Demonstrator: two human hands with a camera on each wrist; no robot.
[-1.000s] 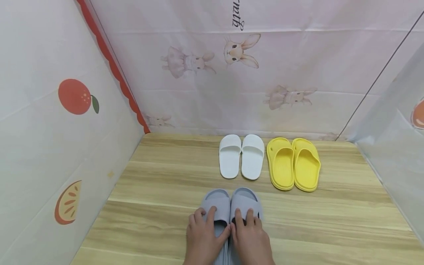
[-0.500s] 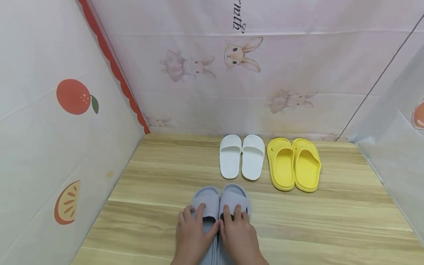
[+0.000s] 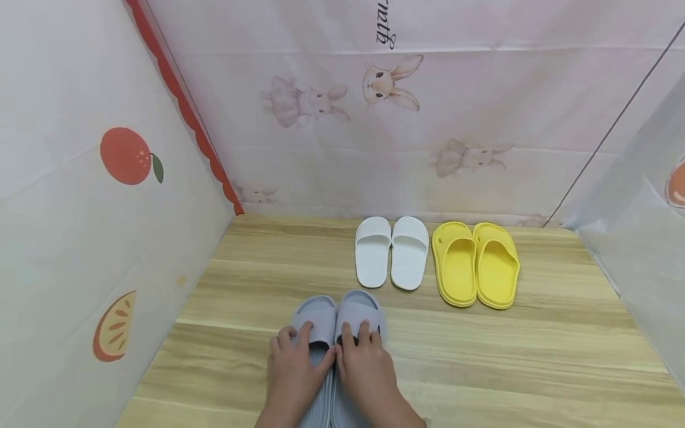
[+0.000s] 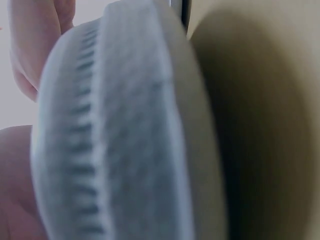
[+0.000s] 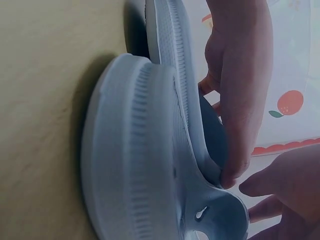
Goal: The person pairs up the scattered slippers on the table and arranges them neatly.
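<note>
Two grey slippers lie side by side on the wooden surface, toes pointing away from me: the left grey slipper point(image 3: 321, 318) and the right grey slipper point(image 3: 357, 309). My left hand point(image 3: 293, 374) grips the left one, fingertips over its strap and thumb at the inner edge. With fingers on the strap and thumb by the foot opening, my right hand point(image 3: 368, 371) holds the other. Both thumbs nearly meet between the slippers. Ribbed grey slipper sides fill much of the left wrist view point(image 4: 130, 120) and of the right wrist view point(image 5: 135, 150). Forearms cover part of the heels.
A pair of white slippers point(image 3: 371, 261) stands near the back wall point(image 3: 342, 178), with yellow slippers point(image 3: 458, 273) just to their right. Printed sheets form a left wall point(image 3: 64, 238) and a right wall point(image 3: 642, 249) around the wooden surface point(image 3: 481, 368).
Both hands have slid the grey slippers together to the left and slightly toward the back wall. White and yellow slippers stay where they were.
</note>
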